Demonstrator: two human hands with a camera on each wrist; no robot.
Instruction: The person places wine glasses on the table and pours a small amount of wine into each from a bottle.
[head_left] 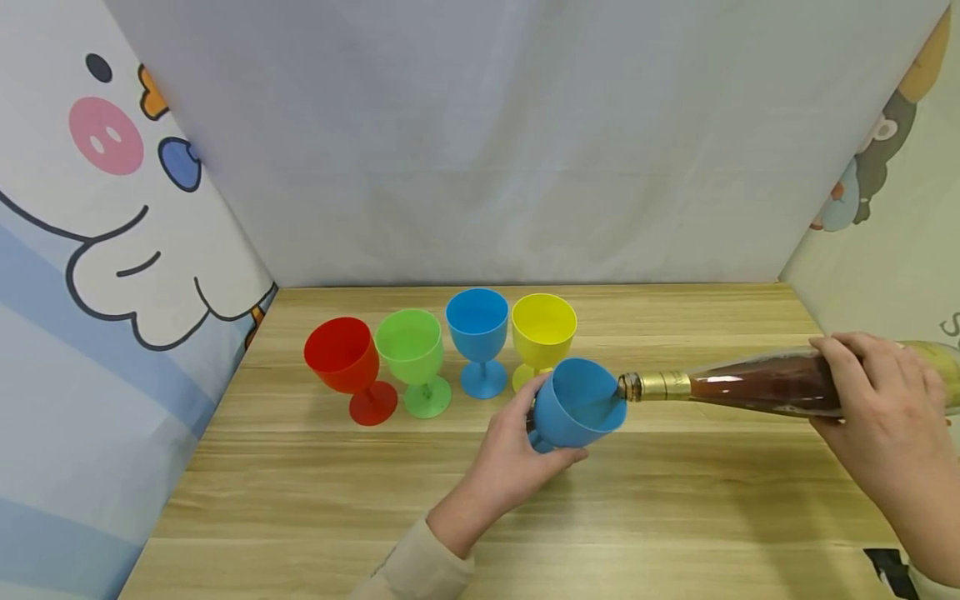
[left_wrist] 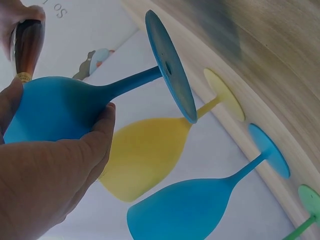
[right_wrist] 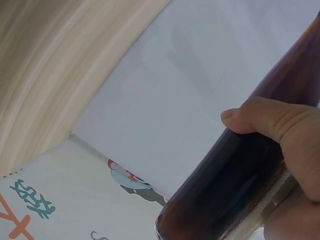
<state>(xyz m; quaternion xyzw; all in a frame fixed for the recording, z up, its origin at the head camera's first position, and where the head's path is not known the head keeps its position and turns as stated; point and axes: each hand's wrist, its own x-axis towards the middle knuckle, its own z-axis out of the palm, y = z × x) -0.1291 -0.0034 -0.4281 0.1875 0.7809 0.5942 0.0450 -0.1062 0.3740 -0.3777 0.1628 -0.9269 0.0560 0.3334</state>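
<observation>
My left hand (head_left: 517, 458) grips a blue goblet (head_left: 562, 417) by its bowl, lifted off the table and tilted toward the right. The goblet's stem and round foot show free of the table in the left wrist view. In my right hand (head_left: 885, 408) is a glass bottle (head_left: 765, 383) with a gold neck band and dark reddish-brown liquid, held nearly level. Its mouth meets the goblet's right rim, and liquid shows inside the bowl. Thumb and fingers wrap the bottle's body (right_wrist: 225, 185) in the right wrist view.
Behind the hands stand a red goblet (head_left: 342, 354), a green goblet (head_left: 410, 346), a second blue goblet (head_left: 477, 323) and a yellow goblet (head_left: 543, 329), upright in a row on the wooden table (head_left: 337, 517). A pale cloth wall (head_left: 510, 150) rises at the table's back edge.
</observation>
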